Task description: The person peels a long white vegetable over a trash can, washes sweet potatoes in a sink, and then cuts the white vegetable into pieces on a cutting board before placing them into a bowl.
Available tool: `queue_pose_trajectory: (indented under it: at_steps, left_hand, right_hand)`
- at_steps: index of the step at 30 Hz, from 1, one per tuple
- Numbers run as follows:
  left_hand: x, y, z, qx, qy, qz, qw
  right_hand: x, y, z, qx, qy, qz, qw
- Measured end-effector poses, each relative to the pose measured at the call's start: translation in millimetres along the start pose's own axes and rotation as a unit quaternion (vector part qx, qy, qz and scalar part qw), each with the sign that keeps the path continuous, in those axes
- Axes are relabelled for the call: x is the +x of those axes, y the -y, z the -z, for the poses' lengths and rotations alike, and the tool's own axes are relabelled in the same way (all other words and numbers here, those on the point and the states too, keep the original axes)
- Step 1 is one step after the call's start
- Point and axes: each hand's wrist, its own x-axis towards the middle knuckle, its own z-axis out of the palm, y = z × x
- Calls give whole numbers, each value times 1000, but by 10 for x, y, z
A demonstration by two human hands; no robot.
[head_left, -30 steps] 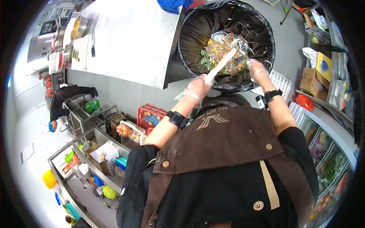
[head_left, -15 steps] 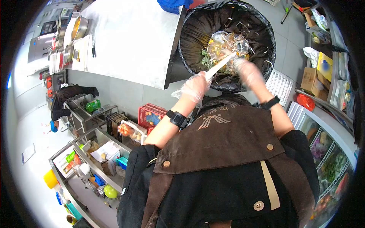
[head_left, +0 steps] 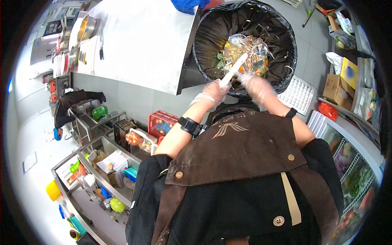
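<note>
My left hand (head_left: 215, 90), in a clear plastic glove, is closed round the lower end of a long, pale, stick-shaped vegetable (head_left: 234, 69). The vegetable slants up and away over a bin lined with a black bag (head_left: 286, 28). Close beside its lower half is my right hand (head_left: 258, 87), also gloved and blurred by motion. Its fingers are curled, and what they hold cannot be made out. Below both hands, thin pale strips, leafy scraps and orange bits (head_left: 249, 47) lie in the bin.
A steel table (head_left: 139, 45) adjoins the bin on the left, with a knife (head_left: 101, 47) and bowls at its far end. An egg tray (head_left: 297, 94) lies on the floor at right. A glass-fronted fridge (head_left: 347, 163) and a red crate (head_left: 161, 124) flank me. Another person (head_left: 73, 104) is far left.
My right hand has drawn back towards me along the vegetable. The vegetable's tip has shifted slightly left, and my left hand has moved a little.
</note>
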Motion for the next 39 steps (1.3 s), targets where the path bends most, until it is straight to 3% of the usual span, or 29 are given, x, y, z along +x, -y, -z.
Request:
queue_pose_trajectory:
  at_steps: [1, 2, 3, 4, 5, 7, 8, 9, 10, 12, 13, 15, 17, 18, 20, 22, 23, 24, 26, 27, 29, 30, 31, 32, 34, 35, 36, 39]
  left_hand:
    - [-52, -86, 73, -8, 43, 34, 998]
    - [-94, -139, 113, -9, 42, 35, 998]
    - [-127, -185, 147, -31, 52, 62, 996]
    - [-139, -202, 168, -53, 60, 89, 993]
    - [-146, -136, 156, -51, 60, 91, 993]
    - [-114, 10, 72, -1, -5, 8, 1000]
    - [-99, 18, 46, -3, -5, 4, 1000]
    - [-89, 33, 21, 50, -45, -8, 998]
    - [-98, 44, 12, 103, -86, -18, 991]
    - [-217, 7, 70, 119, -112, -72, 984]
    - [-272, -25, 90, 148, -147, -92, 974]
    - [-282, 28, 95, 176, -183, -113, 961]
    - [-209, 166, 78, 141, -256, -229, 929]
    - [-183, 192, 70, 140, -258, -226, 929]
    - [-169, 113, 148, 124, -235, -266, 927]
    - [-215, -30, 262, -62, 16, -108, 992]
    - [-187, -24, 302, -183, 160, -59, 968]
    - [-182, -15, 309, -182, 159, -58, 969]
    - [-144, -13, 278, -241, 175, -52, 953]
    - [-84, -5, 218, -150, 109, -86, 979]
    - [-55, -34, 193, -103, 76, -67, 989]
    - [-51, -46, 180, -57, 44, -49, 996]
    - [-30, -19, 141, -57, 44, -49, 996]
    - [-5, 23, 94, -65, 20, -73, 995]
    - [-1, 33, 49, -74, 1, -100, 992]
    - [-38, -14, 87, -73, 23, -74, 994]
    - [-67, -45, 103, -71, 45, -46, 995]
    - [-162, -42, 109, -58, 80, -45, 994]
  right_hand:
    - [-6, -65, 228, 152, 0, -118, 981]
    - [-13, -105, 476, 297, -37, -232, 925]
    - [32, -93, 729, 319, -76, -340, 882]
    - [168, -677, 494, 288, -143, -276, 906]
    - [260, -846, 457, 162, -98, -176, 966]
    - [288, -986, 289, 27, -56, -78, 995]
    - [298, -888, 174, 3, -133, 26, 991]
    - [321, -827, 124, 382, -37, -58, 922]
    - [333, -629, 159, 687, -30, -191, 701]
    - [377, -153, 351, 619, -104, -196, 753]
    - [364, -190, 341, 620, -105, -197, 752]
    - [374, -277, 337, 720, -24, -206, 663]
    - [320, -88, 505, 720, -42, -205, 662]
    - [291, -17, 557, 720, -60, -208, 659]
    - [294, -87, 523, 739, -40, -178, 649]
    - [309, -116, 467, 753, -35, -163, 636]
    - [324, -117, 412, 752, -48, -191, 629]
    - [319, -154, 379, 753, -47, -191, 628]
    - [310, -248, 360, 677, -12, -196, 709]
    - [313, -261, 294, 678, -11, -196, 708]
    - [208, -90, 235, 673, -90, -63, 731]
    - [58, 37, 261, 518, -84, -30, 851]
    - [-98, 255, 354, 343, -93, 2, 935]
    - [-118, 275, 285, 153, -30, 80, 985]
    - [-227, 455, 431, 54, 123, -108, 985]
    - [-152, -106, -17, 26, 27, 51, 998]
    - [-110, -201, 62, -82, -44, 135, 987]
    - [60, -615, 245, -26, -21, -34, 999]
